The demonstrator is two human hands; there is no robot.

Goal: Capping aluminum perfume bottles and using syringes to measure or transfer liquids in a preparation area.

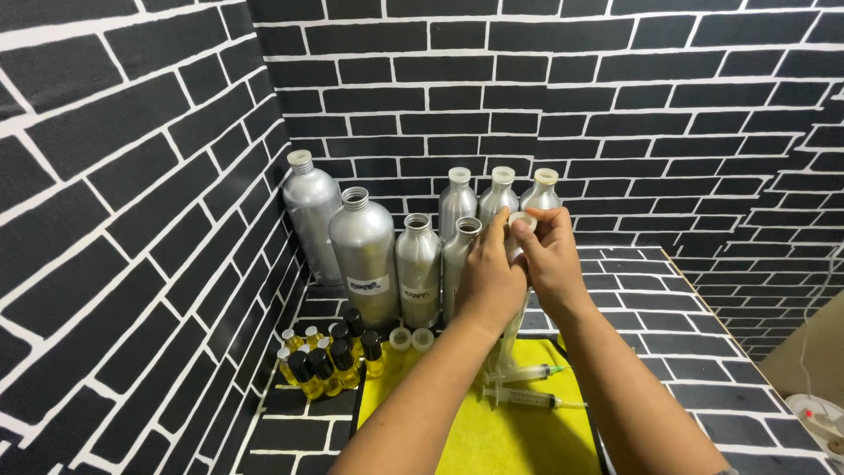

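My left hand (489, 280) and my right hand (549, 255) are raised together over the table, both closed around a slim silver bottle whose white stopper (522, 222) shows between my fingertips. The bottle's body is almost wholly hidden by the hands. Right behind them stand several silver aluminium bottles (418, 268), some with white stoppers, some with open necks. Below my forearms lies a yellow cloth (519, 435) with two syringes (527, 398) on it.
A cluster of small bottles of yellow liquid with black caps (323, 361) stands at the left of the cloth, and two white stoppers (411, 339) lie near them. Black brick-pattern walls close in the left and back. A white object (822, 420) sits at the far right.
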